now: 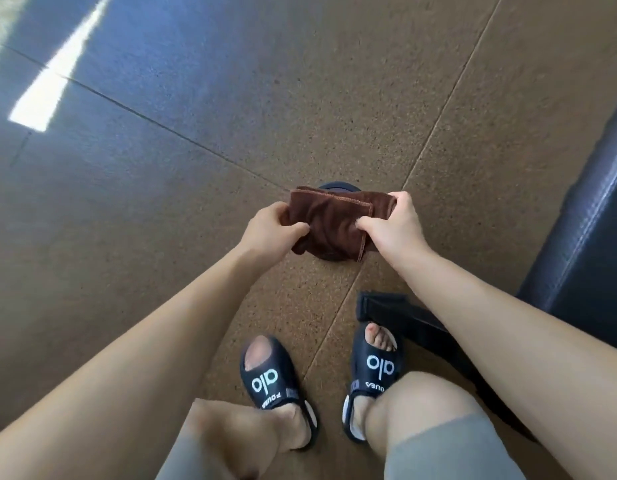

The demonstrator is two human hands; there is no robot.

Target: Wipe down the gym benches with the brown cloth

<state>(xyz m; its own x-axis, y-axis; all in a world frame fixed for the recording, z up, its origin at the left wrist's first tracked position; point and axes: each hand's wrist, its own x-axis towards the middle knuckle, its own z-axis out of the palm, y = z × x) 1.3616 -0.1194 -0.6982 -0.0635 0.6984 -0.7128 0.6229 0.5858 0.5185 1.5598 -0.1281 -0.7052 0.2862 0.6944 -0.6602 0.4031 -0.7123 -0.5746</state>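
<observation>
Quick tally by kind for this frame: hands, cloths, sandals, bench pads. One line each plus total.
Hands: 2, left hand and right hand, both gripping the cloth
Brown cloth: 1
Black sandals: 2, left sandal and right sandal
Dark bench pad: 1, at the right edge
Total: 6

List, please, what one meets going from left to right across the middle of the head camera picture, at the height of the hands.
Bright light streak on the floor → left hand → brown cloth → right hand → dark padded bench at the right edge.
</observation>
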